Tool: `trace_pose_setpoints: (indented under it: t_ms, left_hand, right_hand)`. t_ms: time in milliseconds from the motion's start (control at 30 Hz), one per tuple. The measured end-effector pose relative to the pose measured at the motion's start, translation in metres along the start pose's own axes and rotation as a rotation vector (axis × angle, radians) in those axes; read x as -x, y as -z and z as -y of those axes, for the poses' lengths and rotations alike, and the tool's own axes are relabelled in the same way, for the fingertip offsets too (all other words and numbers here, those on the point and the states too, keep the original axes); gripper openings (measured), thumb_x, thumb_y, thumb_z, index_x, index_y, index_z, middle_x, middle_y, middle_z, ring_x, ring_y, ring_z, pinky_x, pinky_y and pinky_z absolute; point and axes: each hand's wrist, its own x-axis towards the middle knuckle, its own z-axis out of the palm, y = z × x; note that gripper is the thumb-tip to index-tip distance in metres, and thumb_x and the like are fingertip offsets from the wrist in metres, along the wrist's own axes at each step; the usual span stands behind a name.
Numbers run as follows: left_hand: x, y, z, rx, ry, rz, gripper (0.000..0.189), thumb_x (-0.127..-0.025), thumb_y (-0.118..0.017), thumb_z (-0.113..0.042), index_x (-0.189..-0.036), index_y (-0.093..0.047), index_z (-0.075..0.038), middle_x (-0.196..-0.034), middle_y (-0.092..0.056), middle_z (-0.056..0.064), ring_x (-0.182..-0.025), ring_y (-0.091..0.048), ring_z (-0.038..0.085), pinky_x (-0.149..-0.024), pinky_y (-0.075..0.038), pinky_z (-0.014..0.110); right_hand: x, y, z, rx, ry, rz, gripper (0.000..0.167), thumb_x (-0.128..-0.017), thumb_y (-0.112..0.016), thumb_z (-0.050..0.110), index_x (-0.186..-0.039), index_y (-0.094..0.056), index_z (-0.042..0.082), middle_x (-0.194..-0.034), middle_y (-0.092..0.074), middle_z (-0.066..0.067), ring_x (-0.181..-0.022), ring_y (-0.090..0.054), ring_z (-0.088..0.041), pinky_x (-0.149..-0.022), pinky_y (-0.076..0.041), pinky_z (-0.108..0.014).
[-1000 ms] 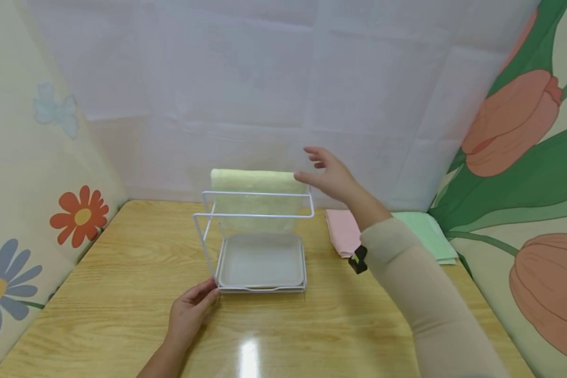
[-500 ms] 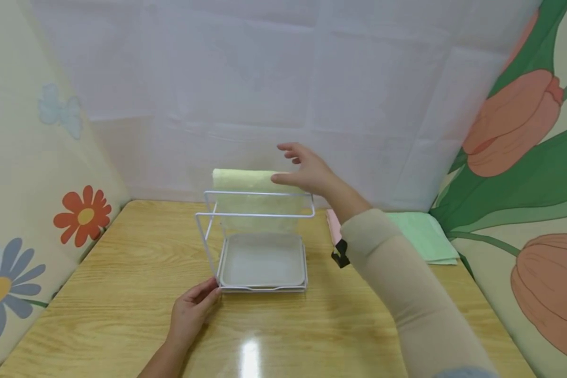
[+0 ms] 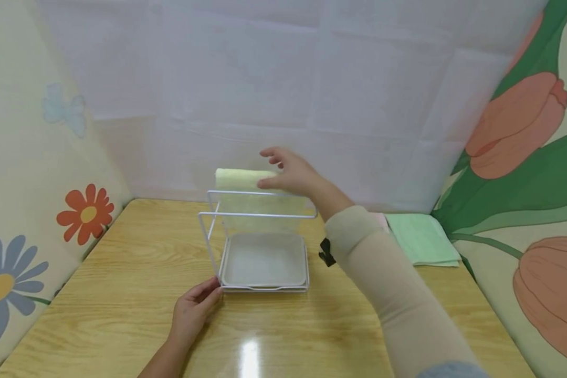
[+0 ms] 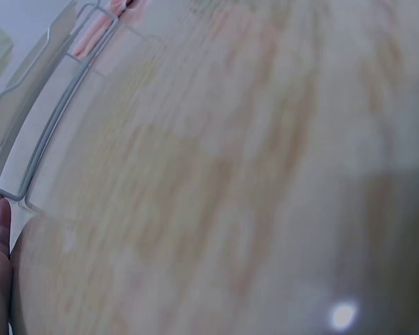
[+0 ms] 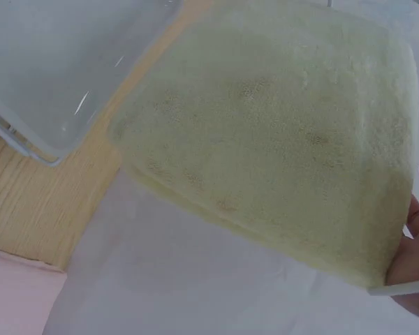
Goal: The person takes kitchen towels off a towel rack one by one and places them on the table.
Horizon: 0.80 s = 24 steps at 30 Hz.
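Note:
A white wire rack (image 3: pixel 257 215) stands on the table, a pale grey tray (image 3: pixel 266 260) in its base. My left hand (image 3: pixel 191 312) pinches the lower front left corner of the rack between thumb and fingers. Over the rack's rear bar hangs a pale yellow towel (image 3: pixel 236 179), its folded edges showing in the right wrist view. My right hand (image 3: pixel 290 173) is at the top of this towel, fingers spread and slightly bent, thumb overlapping the front of the towel. The right fingertips show beyond the towel's upper edge in the right wrist view.
A folded green towel (image 3: pixel 422 239) lies at the table's back right. A pink towel (image 5: pixel 17 293) beside it is mostly hidden by the right arm in the head view. White sheeting (image 3: pixel 236 79) rises behind the wooden table (image 3: pixel 146 252); floral panels flank it.
My right hand has moved left along the top of the yellow towel, from its right end toward the middle, and slightly down at the end. My left hand stays at the rack's corner.

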Motion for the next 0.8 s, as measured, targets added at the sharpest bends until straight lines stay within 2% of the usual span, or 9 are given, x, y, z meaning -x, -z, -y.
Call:
trace_pose_setpoints:
  t_ms: [167, 300, 533, 800]
  left_hand:
    - [0.0001, -0.0007, -0.0007, 0.002, -0.005, 0.001, 0.025, -0.083, -0.071, 0.008, -0.108, -0.070, 0.005, -0.089, -0.073, -0.020, -0.083, -0.068, -0.004, -0.073, -0.060, 0.014]
    - [-0.0004, -0.0016, -0.0007, 0.006, -0.008, 0.004, 0.025, -0.083, -0.070, 0.008, -0.108, -0.070, 0.006, -0.089, -0.073, -0.019, -0.083, -0.068, -0.004, -0.073, -0.060, 0.014]
    - [-0.0010, -0.0021, -0.0005, -0.002, -0.015, 0.004, 0.029, -0.083, -0.071, 0.008, -0.111, -0.064, 0.015, -0.089, -0.073, -0.019, -0.084, -0.068, -0.004, -0.073, -0.060, 0.013]
    - [0.0004, -0.0023, -0.0006, -0.009, -0.013, 0.003, 0.033, -0.083, -0.071, 0.006, -0.113, -0.062, 0.018, -0.089, -0.073, -0.020, -0.084, -0.068, -0.005, -0.074, -0.060, 0.013]
  right_hand:
    - [-0.0026, -0.0036, 0.0004, 0.058, -0.015, 0.012, 0.070, -0.084, -0.077, 0.034, -0.145, -0.044, 0.021, -0.144, -0.051, -0.011, -0.129, -0.050, -0.028, -0.111, -0.045, -0.045]
    - [-0.0029, -0.0050, 0.0005, 0.106, -0.027, 0.014, 0.059, -0.085, -0.076, 0.035, -0.138, -0.053, 0.020, -0.137, -0.056, -0.007, -0.127, -0.051, -0.026, -0.110, -0.045, -0.044]
    - [-0.0057, -0.0076, 0.0004, 0.179, -0.020, -0.008, 0.039, -0.088, -0.073, 0.034, -0.123, -0.066, 0.018, -0.127, -0.063, -0.004, -0.121, -0.055, -0.021, -0.107, -0.047, -0.037]
    - [-0.0070, -0.0096, 0.0016, 0.165, -0.055, -0.034, 0.030, -0.091, -0.071, 0.033, -0.116, -0.071, 0.017, -0.121, -0.068, -0.001, -0.117, -0.058, -0.019, -0.104, -0.048, -0.034]
